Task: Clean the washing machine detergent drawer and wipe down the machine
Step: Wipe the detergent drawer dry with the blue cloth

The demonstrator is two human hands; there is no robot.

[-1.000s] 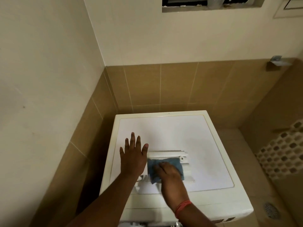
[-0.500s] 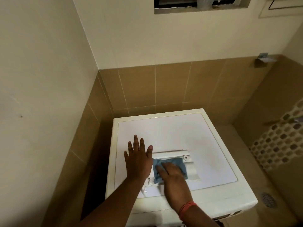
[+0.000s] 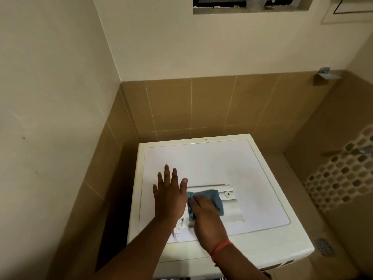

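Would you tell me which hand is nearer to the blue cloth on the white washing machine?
Right. The right hand presses on the blue cloth over the white detergent drawer; the left hand lies flat beside it.

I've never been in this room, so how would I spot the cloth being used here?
Find the white washing machine in the tiled corner; a white detergent drawer lies on its top. The cloth sits on that drawer, pressed down by the right hand, beside the flat left hand. It is the only blue, soft thing among white plastic.
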